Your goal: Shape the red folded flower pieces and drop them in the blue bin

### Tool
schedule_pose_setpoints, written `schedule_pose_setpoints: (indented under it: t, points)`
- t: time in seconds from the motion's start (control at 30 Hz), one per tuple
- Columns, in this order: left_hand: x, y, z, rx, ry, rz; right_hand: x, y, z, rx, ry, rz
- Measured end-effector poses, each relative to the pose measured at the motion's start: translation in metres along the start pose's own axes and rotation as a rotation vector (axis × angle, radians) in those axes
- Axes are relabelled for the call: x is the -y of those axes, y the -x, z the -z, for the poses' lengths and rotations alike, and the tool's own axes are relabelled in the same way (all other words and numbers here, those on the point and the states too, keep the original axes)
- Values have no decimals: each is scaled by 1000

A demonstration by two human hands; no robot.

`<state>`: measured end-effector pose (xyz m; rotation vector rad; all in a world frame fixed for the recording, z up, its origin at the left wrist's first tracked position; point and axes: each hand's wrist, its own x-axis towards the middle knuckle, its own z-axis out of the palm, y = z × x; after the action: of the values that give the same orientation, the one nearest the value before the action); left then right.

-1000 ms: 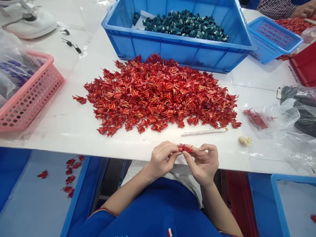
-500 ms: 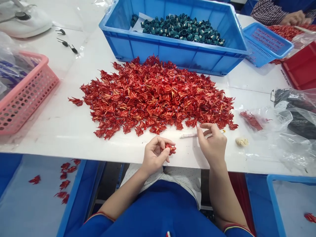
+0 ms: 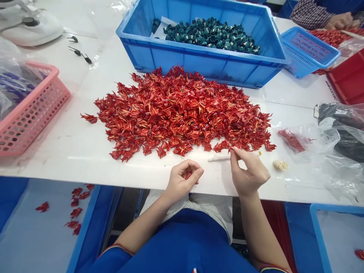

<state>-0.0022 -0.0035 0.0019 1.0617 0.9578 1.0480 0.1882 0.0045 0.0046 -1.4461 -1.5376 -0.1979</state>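
Note:
My left hand (image 3: 182, 180) is curled closed near the table's front edge. Inside it is a small red petal-like piece, of which only bits of red show between fingers and thumb. My right hand (image 3: 250, 172) pinches the tip of another red petal-like piece (image 3: 221, 146) with thumb and forefinger. That piece lies at the front edge of a wide pile of similar shiny red pieces (image 3: 182, 106), some with yellowish insides. Just under the right fingers lies a thin white stick (image 3: 217, 159) with a yellowish end, partly hidden by the hand.
Behind the pile stands a blue bin (image 3: 199, 62) of dark green rings. A pink basket (image 3: 34, 106) is at left, plastic bags (image 3: 327, 151) and a beige lump (image 3: 280, 165) at right. Blue trays (image 3: 93, 220) flank my lap. A co-worker's hand (image 3: 339, 21) shows far right.
My right hand has gone from loosely bent above the stick to pinching a red piece at the pile's edge. The left fingers have curled further over their piece.

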Motion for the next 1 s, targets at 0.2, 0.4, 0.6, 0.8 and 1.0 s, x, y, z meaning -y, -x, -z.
schedule_pose_setpoints:
  t: [0.2, 0.4, 0.6, 0.8, 1.0]
  points:
    - [-2, -1, 1, 59, 34, 35, 9, 29, 9, 46, -136, 319]
    - [-3, -1, 3, 65, 47, 42, 1, 53, 16, 200, -282, 312]
    - [-5, -1, 4, 79, 27, 50, 10, 48, 13, 156, -303, 394]
    - [-3, -1, 4, 67, 26, 5, 42, 49, 10, 22, -378, -169]
    - [1, 1, 5, 86, -74, -99, 60, 45, 13, 190, -684, -574]
